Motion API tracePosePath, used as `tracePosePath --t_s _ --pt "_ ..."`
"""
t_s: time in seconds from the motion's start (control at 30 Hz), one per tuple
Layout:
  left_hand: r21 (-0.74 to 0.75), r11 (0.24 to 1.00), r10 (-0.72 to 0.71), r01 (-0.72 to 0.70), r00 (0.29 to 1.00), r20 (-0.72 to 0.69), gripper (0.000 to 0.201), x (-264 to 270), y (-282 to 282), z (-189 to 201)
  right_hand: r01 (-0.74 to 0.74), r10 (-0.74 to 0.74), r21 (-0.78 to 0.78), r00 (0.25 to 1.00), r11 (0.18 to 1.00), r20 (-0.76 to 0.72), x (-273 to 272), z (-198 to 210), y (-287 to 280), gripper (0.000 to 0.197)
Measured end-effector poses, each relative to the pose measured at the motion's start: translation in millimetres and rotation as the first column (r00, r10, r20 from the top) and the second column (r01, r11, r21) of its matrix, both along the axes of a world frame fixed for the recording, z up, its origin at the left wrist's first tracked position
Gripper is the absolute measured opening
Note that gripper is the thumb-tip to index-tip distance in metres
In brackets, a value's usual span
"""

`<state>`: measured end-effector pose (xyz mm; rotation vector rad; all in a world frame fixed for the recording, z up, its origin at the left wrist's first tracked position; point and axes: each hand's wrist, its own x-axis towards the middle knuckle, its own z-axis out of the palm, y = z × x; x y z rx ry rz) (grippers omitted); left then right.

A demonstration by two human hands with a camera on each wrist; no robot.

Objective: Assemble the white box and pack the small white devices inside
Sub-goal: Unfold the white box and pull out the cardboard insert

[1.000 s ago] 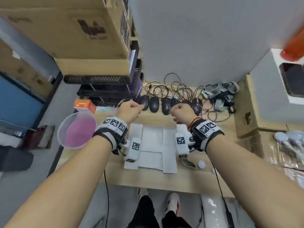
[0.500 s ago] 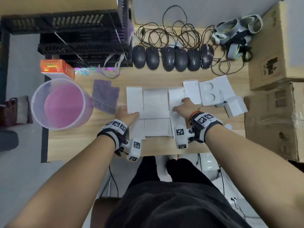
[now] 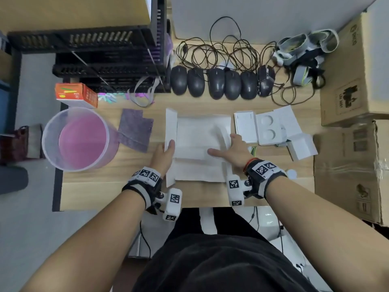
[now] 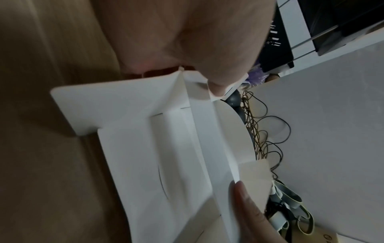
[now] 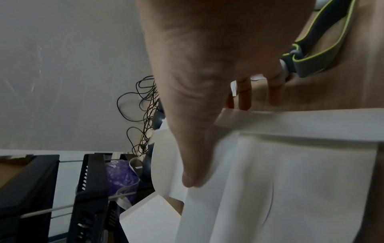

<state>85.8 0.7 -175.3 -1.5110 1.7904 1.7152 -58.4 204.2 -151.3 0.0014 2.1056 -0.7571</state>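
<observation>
The white box (image 3: 197,144) lies unfolded on the wooden table (image 3: 189,194), its left and right flaps raised. My left hand (image 3: 169,147) pinches the left flap, with the thumb (image 4: 218,88) on the fold of the box (image 4: 145,148). My right hand (image 3: 223,145) grips the right flap: thumb (image 5: 191,172) on the inside of the box (image 5: 290,180), fingers (image 5: 243,98) behind the flap. A small round white device (image 3: 292,174) lies by my right wrist. A white insert (image 3: 268,128) with two round hollows sits to the right.
A row of black mice (image 3: 221,83) with tangled cables lines the back. A clear bucket (image 3: 75,138) and purple cloth (image 3: 134,129) stand left, black trays (image 3: 105,60) behind them. Cardboard cartons (image 3: 353,144) wall the right side; a small white cube (image 3: 303,146) sits near them.
The head view tipped down from the wall to the table. Both hands came back from the box's far edge to its sides, and the side flaps rose from flat.
</observation>
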Motion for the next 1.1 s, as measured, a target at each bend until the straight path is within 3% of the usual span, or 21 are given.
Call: tracePosePath --t_s 0.13,0.23,0.3,0.37,0.47,0.57,0.7,0.8,0.9,1.0,1.1 --pt "0.155 0.979 0.137 -0.136 0.991 -0.001 0.117 -13.5 16.0 6.5 0.056 -0.046 -0.15 0.996 0.987 0.074 -10.2 4.5 11.4 0.127" --pt "0.272 0.949 0.148 -0.158 0.987 0.057 0.109 -11.0 18.1 -8.2 0.085 -0.063 -0.185 0.991 0.979 0.122 -23.2 8.9 21.1 0.104" --pt "0.305 0.94 0.135 -0.154 0.987 0.084 0.105 -6.8 14.7 -31.4 0.152 -0.114 -0.201 0.975 0.968 0.19 -29.7 12.6 25.8 0.104" --pt "0.29 0.946 0.114 -0.142 0.987 0.109 0.11 -6.7 12.6 -44.9 0.179 -0.129 -0.194 0.961 0.964 0.244 -32.1 16.8 28.7 0.105" --pt "0.265 0.949 0.141 -0.169 0.983 0.121 0.121 -9.7 12.7 -51.8 0.152 -0.103 -0.177 0.96 0.972 0.26 -34.1 21.3 31.9 0.087" --pt "0.314 0.93 0.169 -0.19 0.981 0.093 0.121 -16.9 21.2 -16.5 0.135 -0.091 -0.161 0.964 0.978 0.25 -36.7 20.8 37.9 0.082" --pt "0.429 0.892 0.132 -0.145 0.989 0.06 0.102 -25.1 37.0 53.5 0.112 -0.076 -0.115 0.956 0.987 0.283 -40.8 29.8 45.6 0.098" --pt "0.401 0.902 0.109 -0.157 0.984 0.14 0.1 -22.9 32.6 62.3 0.008 0.011 -0.071 0.966 0.997 0.258 -46.3 40.3 48.0 0.084" --pt "0.402 0.889 0.168 -0.219 0.973 0.159 0.065 -24.3 29.3 72.6 -0.025 0.03 -0.03 0.979 0.999 0.203 -52.2 50.5 46.4 0.076" --pt "0.424 0.828 0.347 -0.367 0.929 0.127 0.05 -27.4 29.6 83.8 0.095 -0.081 -0.074 0.982 0.993 0.17 -54.8 65.3 38.7 0.077" --pt "0.425 0.788 0.465 -0.445 0.883 0.063 0.04 -35.9 34.3 90.1 0.322 -0.269 -0.159 0.92 0.933 0.286 -60.7 75.3 31.1 0.078"
